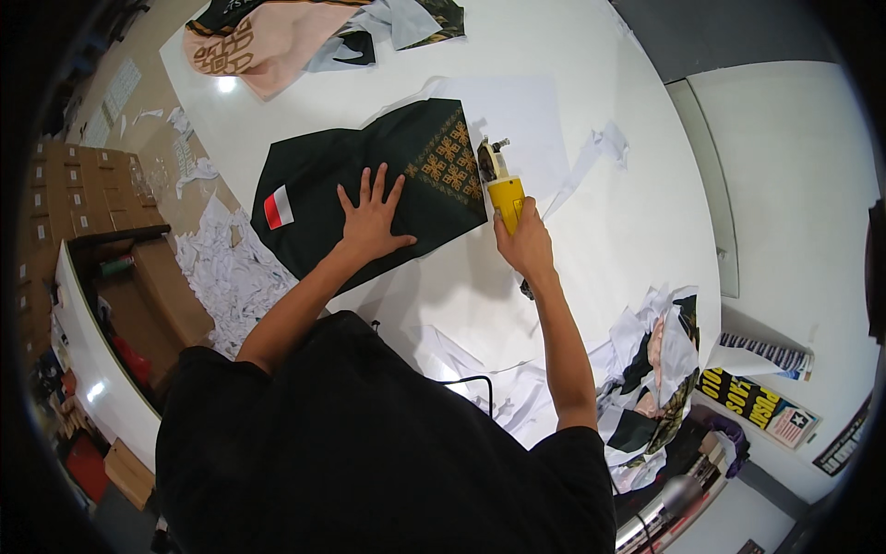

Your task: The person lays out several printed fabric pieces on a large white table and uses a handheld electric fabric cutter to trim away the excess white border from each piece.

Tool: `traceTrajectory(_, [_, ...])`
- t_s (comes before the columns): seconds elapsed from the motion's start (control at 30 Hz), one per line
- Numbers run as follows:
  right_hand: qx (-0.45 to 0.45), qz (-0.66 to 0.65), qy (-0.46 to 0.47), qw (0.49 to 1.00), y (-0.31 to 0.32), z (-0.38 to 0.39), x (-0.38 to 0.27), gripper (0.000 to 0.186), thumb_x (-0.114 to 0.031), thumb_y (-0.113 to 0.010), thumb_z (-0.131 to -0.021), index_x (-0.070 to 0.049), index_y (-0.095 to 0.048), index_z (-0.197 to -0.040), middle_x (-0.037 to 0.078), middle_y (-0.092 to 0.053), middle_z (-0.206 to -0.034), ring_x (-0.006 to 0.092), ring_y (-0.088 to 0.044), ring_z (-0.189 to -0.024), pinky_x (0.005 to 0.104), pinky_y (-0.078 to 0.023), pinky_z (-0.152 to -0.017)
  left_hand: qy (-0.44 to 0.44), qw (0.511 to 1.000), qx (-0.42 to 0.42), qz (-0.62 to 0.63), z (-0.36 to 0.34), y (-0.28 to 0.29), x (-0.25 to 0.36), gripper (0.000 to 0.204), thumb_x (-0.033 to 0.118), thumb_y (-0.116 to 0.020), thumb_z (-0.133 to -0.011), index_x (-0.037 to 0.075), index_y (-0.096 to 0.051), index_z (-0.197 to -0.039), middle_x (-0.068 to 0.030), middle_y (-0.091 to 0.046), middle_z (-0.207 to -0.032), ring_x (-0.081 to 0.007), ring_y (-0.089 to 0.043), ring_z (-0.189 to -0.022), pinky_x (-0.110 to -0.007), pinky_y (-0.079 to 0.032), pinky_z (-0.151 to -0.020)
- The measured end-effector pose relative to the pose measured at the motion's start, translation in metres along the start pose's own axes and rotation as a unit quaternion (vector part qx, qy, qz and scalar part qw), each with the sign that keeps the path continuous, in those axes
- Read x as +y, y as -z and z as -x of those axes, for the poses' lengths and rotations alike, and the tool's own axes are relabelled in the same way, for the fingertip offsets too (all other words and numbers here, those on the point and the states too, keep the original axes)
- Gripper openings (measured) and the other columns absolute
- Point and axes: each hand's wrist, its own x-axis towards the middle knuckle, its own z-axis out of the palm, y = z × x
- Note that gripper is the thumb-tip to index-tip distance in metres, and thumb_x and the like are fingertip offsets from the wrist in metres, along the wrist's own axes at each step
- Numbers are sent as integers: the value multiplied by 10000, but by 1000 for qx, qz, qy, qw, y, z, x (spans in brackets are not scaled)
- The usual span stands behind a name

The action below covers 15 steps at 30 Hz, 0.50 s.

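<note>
A dark green fabric panel (318, 198) lies spread on the white table, with a gold-brown pattern along its right end and a red-and-white patch near its left end. My left hand (374, 222) presses flat on the panel, fingers spread. In my right hand (526, 242) is a yellow handheld electric fabric cutter (506, 198), gripped around its body. The cutter's head is at the panel's patterned right edge. White paper (526, 115) lies under and beyond that edge, and a thin white strip (591, 162) curls off to the right.
Peach and grey fabric pieces (277, 42) lie at the table's far left. Scraps of cloth and paper (646, 369) are heaped at the near right. White shreds (231, 268) cover the floor left of the table (646, 231). A black cord (480, 378) runs near my body. Cardboard boxes (83, 198) stand further left.
</note>
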Motion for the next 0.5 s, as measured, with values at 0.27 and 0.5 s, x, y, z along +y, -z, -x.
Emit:
traceTrajectory(0.27, [8,-6,10,1000,0,-20,-10,420,-349,-623,-983,-10,-447,-1155,307,-651,-1028,521,-676,-872,574,-553,-762,6,1000,-10,0,1,4,2,1263,683,-810,-703,185,-168,-1670,-192,-37,-1731,-463,-30,-1583,-837,-112,-1109])
traceTrajectory(0.5, [5,-1,8,1000,1,-47,-21,438,-360,-616,-979,-5,-459,-1183,300,-657,-1043,513,-676,-913,561,-550,-808,5,1000,-12,4,0,4,1,1273,678,-817,-698,183,-162,-1671,-196,-33,-1730,-462,-23,-1584,-834,-100,-1113])
